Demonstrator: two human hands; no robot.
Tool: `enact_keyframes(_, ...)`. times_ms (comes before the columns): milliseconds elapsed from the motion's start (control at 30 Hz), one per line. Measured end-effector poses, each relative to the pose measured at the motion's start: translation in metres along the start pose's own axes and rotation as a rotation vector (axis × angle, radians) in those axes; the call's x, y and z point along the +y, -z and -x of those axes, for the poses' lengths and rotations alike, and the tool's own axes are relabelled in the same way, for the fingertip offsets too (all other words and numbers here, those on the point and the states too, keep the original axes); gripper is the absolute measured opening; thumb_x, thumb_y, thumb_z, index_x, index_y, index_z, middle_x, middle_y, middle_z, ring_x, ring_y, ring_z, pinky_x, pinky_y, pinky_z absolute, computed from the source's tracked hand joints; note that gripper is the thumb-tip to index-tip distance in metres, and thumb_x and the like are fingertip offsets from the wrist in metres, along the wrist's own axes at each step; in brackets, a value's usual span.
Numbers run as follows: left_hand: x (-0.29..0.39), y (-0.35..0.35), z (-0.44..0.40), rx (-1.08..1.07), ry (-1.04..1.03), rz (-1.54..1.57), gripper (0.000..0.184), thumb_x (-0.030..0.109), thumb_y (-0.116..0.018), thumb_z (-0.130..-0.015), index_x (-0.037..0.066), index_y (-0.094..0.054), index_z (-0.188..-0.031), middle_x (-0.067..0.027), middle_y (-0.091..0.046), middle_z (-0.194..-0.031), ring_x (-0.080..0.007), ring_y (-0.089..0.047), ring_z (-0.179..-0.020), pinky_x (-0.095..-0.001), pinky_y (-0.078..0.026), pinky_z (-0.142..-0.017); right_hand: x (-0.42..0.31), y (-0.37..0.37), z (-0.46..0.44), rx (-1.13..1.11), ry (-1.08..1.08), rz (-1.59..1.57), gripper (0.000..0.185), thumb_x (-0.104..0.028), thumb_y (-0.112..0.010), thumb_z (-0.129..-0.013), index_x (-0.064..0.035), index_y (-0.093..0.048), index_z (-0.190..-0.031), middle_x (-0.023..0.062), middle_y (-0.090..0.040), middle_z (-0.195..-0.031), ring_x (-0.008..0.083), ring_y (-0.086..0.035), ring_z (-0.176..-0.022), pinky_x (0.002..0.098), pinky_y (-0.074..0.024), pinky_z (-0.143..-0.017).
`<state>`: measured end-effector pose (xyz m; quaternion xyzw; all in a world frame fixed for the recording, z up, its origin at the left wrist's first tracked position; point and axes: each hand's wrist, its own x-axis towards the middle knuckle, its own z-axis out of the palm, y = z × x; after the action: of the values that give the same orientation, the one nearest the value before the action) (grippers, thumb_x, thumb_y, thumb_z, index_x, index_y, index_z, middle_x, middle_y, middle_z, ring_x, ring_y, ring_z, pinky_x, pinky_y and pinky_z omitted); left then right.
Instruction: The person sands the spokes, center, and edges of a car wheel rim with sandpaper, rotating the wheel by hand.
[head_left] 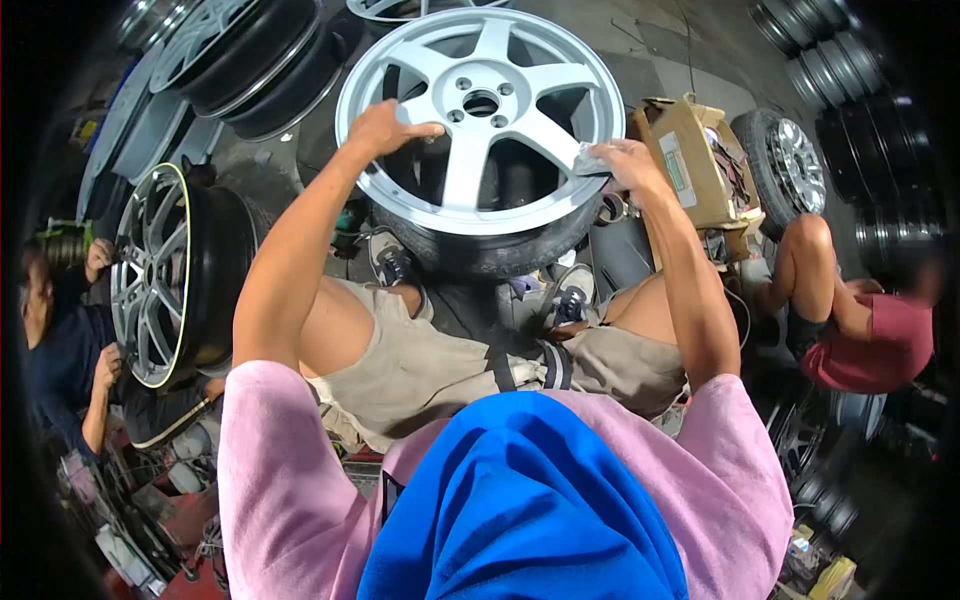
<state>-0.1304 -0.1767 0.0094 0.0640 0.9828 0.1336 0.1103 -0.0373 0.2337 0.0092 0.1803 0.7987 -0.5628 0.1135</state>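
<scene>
Balanced face-up on a black tyre, above its near edge: a white wheel. Liable to rock or slide over that edge if leaned on unevenly. Touched above the tyre's left edge by the left hand, thumb spread inwards, no telling the fingers' hold; touched above its right edge by the right hand, pinching a grey sheet against the wheel. Could mark the surface if pressed too hard there, or catch the hands if slipping.

Pink shirt, beige shorts, blue cloth
</scene>
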Motion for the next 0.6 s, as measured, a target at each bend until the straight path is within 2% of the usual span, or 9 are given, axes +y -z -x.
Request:
enact_keyframes(67,-0.005,-0.007,0.011,-0.020,0.065,0.062,0.125,0.092,-0.074,-0.068,-0.020,-0.064,-0.121,-0.0390,-0.071,-0.116,-0.0477,-0.071,-0.114,-0.0492,-0.056,-0.100,-0.012,0.009,-0.030,0.034,0.085,0.051,0.033,-0.025,-0.079,-0.090,0.0023,-0.080,-0.108,0.0142,-0.077,-0.099,0.0229,-0.072,-0.083,0.0381,-0.0596,-0.061)
enact_keyframes(167,0.016,0.001,0.042,-0.183,0.107,0.111,0.106,0.080,-0.075,-0.080,-0.016,-0.067,-0.125,-0.0343,-0.071,-0.124,-0.0443,-0.070,-0.120,-0.0477,-0.056,-0.102,-0.034,0.022,-0.079,0.078,0.123,0.048,0.031,-0.025,-0.083,-0.084,0.0014,-0.082,-0.100,0.0130,-0.077,-0.096,0.0195,-0.071,-0.086,0.0347,-0.0560,-0.071)
enact_keyframes(267,0.034,-0.012,0.045,-0.159,0.087,0.197,0.084,0.064,-0.079,-0.086,-0.013,-0.072,-0.120,-0.0325,-0.073,-0.121,-0.0431,-0.072,-0.117,-0.0466,-0.057,-0.101,-0.027,0.034,-0.133,0.226,0.222,0.063,0.041,-0.027,-0.084,-0.082,0.0020,-0.080,-0.111,0.0132,-0.078,-0.101,0.0201,-0.071,-0.093,0.0344,-0.0564,-0.080)
enact_keyframes(333,0.050,-0.009,0.046,-0.213,0.062,0.254,0.091,0.065,-0.080,-0.085,-0.017,-0.068,-0.122,-0.0354,-0.071,-0.122,-0.0439,-0.071,-0.119,-0.0466,-0.055,-0.102,-0.023,0.049,-0.147,0.145,0.098,0.118,0.062,-0.033,-0.086,-0.082,0.0062,-0.073,-0.128,0.0163,-0.076,-0.114,0.0225,-0.071,-0.103,0.0350,-0.0562,-0.088)
enact_keyframes(433,0.062,-0.015,0.049,-0.248,0.022,0.263,0.095,0.063,-0.082,-0.083,-0.022,-0.063,-0.122,-0.0378,-0.070,-0.123,-0.0430,-0.071,-0.118,-0.0467,-0.054,-0.103,0.001,0.060,-0.138,0.180,0.099,0.006,0.076,-0.037,-0.086,-0.082,0.0092,-0.064,-0.139,0.0194,-0.073,-0.126,0.0256,-0.072,-0.109,0.0391,-0.0566,-0.091)
enact_keyframes(467,0.061,-0.017,0.048,-0.232,-0.011,0.241,0.092,0.061,-0.082,-0.084,-0.020,-0.063,-0.123,-0.0373,-0.070,-0.123,-0.0424,-0.071,-0.119,-0.0461,-0.054,-0.104,0.011,0.063,-0.138,0.236,0.195,0.079,0.031,-0.023,-0.076,-0.096,0.0007,-0.075,-0.115,0.0086,-0.075,-0.110,0.0182,-0.071,-0.102,0.0351,-0.0596,-0.084)
enact_keyframes(500,0.059,-0.020,0.047,-0.213,-0.043,0.214,0.089,0.060,-0.082,-0.084,-0.018,-0.064,-0.123,-0.0369,-0.070,-0.123,-0.0419,-0.070,-0.119,-0.0455,-0.053,-0.105,0.008,0.065,-0.128,0.233,0.199,0.079,0.031,-0.023,-0.076,-0.096,0.0007,-0.075,-0.115,0.0086,-0.075,-0.110,0.0182,-0.071,-0.102,0.0351,-0.0596,-0.084)
enact_keyframes(567,0.039,-0.026,0.040,-0.198,-0.099,0.319,0.080,0.053,-0.082,-0.085,-0.015,-0.065,-0.123,-0.0327,-0.072,-0.118,-0.0393,-0.073,-0.110,-0.0446,-0.057,-0.097,-0.003,0.069,-0.080,0.121,0.085,-0.137,0.053,-0.025,-0.076,-0.096,0.0063,-0.065,-0.137,0.0206,-0.070,-0.131,0.0295,-0.069,-0.119,0.0453,-0.0641,-0.095)
enact_keyframes(600,0.034,-0.028,0.038,-0.191,-0.160,0.428,0.071,0.046,-0.083,-0.086,-0.012,-0.065,-0.122,-0.0285,-0.073,-0.114,-0.0367,-0.076,-0.102,-0.0438,-0.061,-0.088,-0.011,0.070,-0.052,-0.014,0.020,-0.183,0.038,-0.020,-0.070,-0.101,0.0047,-0.067,-0.131,0.0190,-0.070,-0.130,0.0297,-0.069,-0.121,0.0461,-0.0658,-0.097)
